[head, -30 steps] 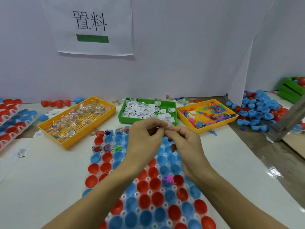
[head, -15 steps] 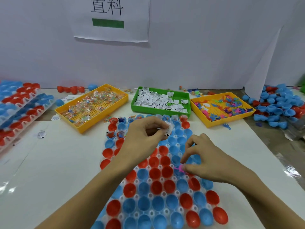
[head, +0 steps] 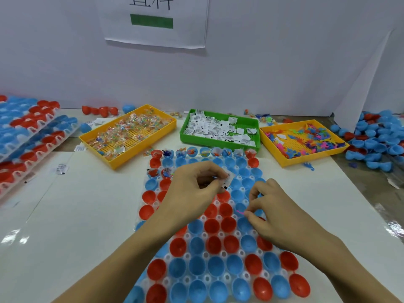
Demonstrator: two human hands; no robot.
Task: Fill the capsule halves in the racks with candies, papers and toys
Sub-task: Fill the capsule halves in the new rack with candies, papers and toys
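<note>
White wall sign: cropped black characters, unreadable, over a green bar; paper slips' print illegible

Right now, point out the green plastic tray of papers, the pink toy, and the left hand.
Green plastic tray [head: 219, 142]: head view, front wall.
Pink toy [head: 240, 212]: head view, protruding end.
Left hand [head: 192, 191]: head view, back.

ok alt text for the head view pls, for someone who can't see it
Two bare hands work over a rack of red and blue capsule halves: the left hand pinches paper slips, the right hand a pink toy. Behind sit trays of candies, papers and toys.
</note>
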